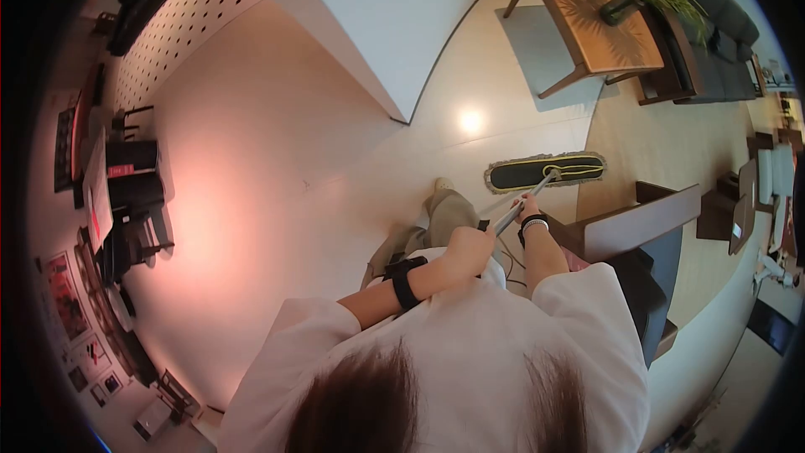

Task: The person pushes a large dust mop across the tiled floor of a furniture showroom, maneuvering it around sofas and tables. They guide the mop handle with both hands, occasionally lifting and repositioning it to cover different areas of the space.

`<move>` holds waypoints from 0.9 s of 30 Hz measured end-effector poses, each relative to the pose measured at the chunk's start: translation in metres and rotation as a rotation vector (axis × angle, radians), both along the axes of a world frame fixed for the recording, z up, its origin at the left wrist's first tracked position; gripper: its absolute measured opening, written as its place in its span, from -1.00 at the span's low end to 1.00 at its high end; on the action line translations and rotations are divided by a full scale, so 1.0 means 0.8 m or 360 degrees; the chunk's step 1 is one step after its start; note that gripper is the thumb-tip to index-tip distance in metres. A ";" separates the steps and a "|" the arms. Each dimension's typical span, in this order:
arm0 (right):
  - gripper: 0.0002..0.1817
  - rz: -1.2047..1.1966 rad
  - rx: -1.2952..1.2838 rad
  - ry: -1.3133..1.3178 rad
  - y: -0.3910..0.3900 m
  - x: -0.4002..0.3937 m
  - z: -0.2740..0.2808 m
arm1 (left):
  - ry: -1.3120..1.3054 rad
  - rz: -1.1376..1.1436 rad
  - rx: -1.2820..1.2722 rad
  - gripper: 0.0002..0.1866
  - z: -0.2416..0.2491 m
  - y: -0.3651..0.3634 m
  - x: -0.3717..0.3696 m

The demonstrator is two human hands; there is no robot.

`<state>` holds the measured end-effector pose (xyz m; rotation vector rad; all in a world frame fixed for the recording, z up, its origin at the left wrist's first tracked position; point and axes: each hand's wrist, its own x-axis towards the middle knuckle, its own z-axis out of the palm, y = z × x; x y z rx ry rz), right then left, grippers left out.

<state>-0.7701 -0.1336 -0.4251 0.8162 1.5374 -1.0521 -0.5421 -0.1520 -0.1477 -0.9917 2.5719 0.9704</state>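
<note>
A flat dust mop [520, 174] with a dark, wide head, a fluffy grey fringe and yellow trim lies on the floor ahead and to the right. Its metal handle [508, 220] slants back toward my body. My right hand [528, 208] grips the handle lower down, nearer the mop head; a black band and a bracelet circle that wrist. My left hand [474, 250] is closed around the upper part, close to my waist, and partly hides the handle's end. Black bands sit on my left forearm.
A white wall corner [401, 109] juts out ahead. At the upper right stands a wooden table [587, 25] with a potted plant [622, 7]; a grey sofa [713, 42] is beyond. A wooden-backed chair [641, 222] is close on my right. Dark chairs [138, 193] are at far left.
</note>
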 end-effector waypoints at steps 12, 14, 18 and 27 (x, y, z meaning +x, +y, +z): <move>-0.78 0.0616 0.0372 0.0265 0.089 0.117 -0.058 | -0.0104 0.0736 -0.0220 -0.71 -0.087 0.193 0.119; -0.79 0.0921 0.0363 0.0043 0.126 0.110 -0.081 | -0.0139 0.0893 -0.0154 -0.75 -0.092 0.242 0.127; -0.86 0.1246 0.0357 0.0314 0.173 0.191 -0.051 | -0.0261 0.1070 -0.0117 -0.79 -0.083 0.312 0.182; -0.91 0.1739 0.0092 0.0399 0.247 0.336 -0.101 | -0.0346 0.1496 -0.0311 -0.92 -0.050 0.438 0.314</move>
